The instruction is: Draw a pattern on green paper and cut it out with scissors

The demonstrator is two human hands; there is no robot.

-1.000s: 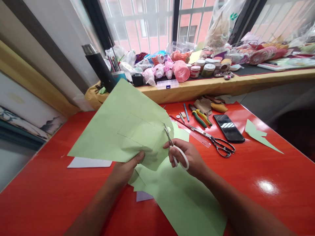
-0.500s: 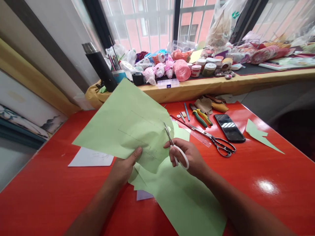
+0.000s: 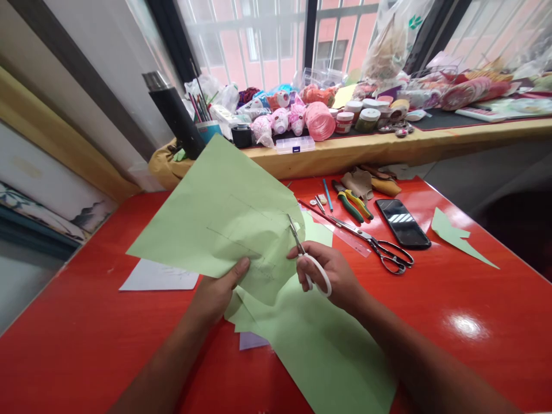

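A large green sheet point(image 3: 202, 201) with pencil lines is raised above the red table, tilted. My left hand point(image 3: 222, 290) pinches its lower edge, thumb on top and the other fingers hidden beneath. My right hand point(image 3: 330, 270) holds white-handled scissors point(image 3: 318, 275), whose blades lie at the right part of the sheet. Their tips look nearly together. Under both hands another green sheet point(image 3: 332, 345) lies on the table, reaching the front edge of the view. A purple piece point(image 3: 252, 341) peeks out from beneath it.
To the right lie large metal scissors point(image 3: 379, 247), a black phone point(image 3: 403, 224), pliers point(image 3: 351, 201) and a green paper scrap point(image 3: 457, 236). White paper point(image 3: 157, 276) lies at left. Behind stand a black thermos point(image 3: 175, 115), jars point(image 3: 344, 122) and a brush cup point(image 3: 208, 130) on the sill point(image 3: 267, 161).
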